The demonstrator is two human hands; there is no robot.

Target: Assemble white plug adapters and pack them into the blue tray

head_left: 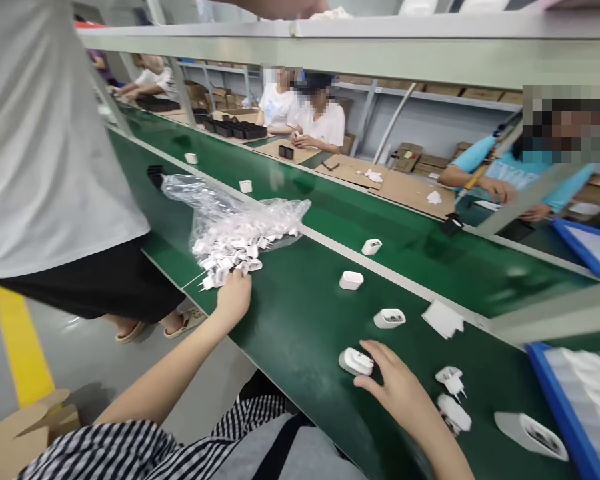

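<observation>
Just beside white casing (pixel 354 361): right hand (pixel 396 385), spread; left hand (pixel 235 295) at plug pile (pixel 233 250), grip hidden.

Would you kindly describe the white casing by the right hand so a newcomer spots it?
On the green workbench, find the wearer's right hand. Just beyond its parted thumb and fingers lies a white oval casing. Unlike the other casings, it alone sits right at that hand's fingertips.

Pale lettering (pixel 519 176) crosses the front of a light-blue shirt (pixel 503 167), too blurred to read; nothing else is legible.
</observation>
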